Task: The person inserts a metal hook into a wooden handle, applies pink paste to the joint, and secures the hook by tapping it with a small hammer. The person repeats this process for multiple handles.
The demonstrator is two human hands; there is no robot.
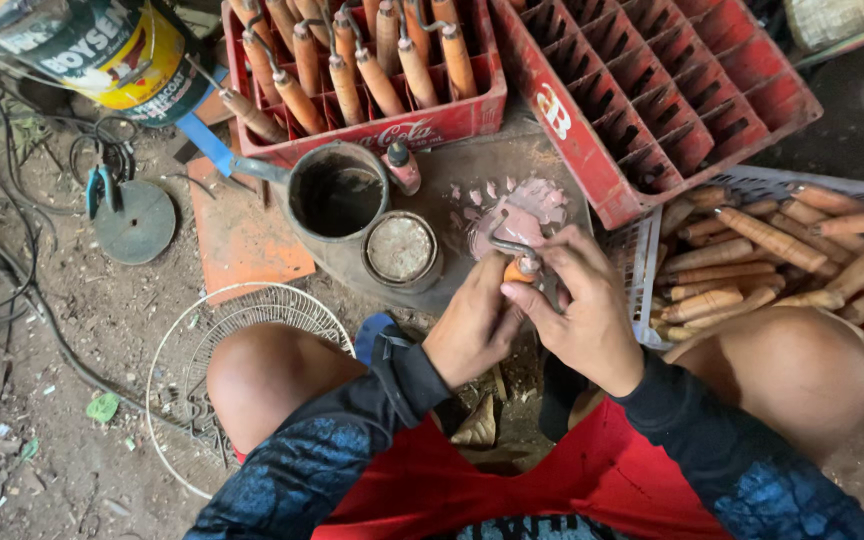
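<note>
I see both hands closed: left hand (472,325) grips the wooden handle (520,268), axis upright; right hand (577,310) pinches its tip, just below the pink putty (527,215).

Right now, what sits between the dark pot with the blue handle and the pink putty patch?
In the head view, a small round tin sits between the dark pot and the pink putty patch, with a small bottle just behind it.

A makeshift outdoor workshop is shown. Work is done on a dirt floor (72,400), littered with cables, beside red crates (652,90) packed with wooden tool handles (752,240) and a paint can (122,50).
</note>
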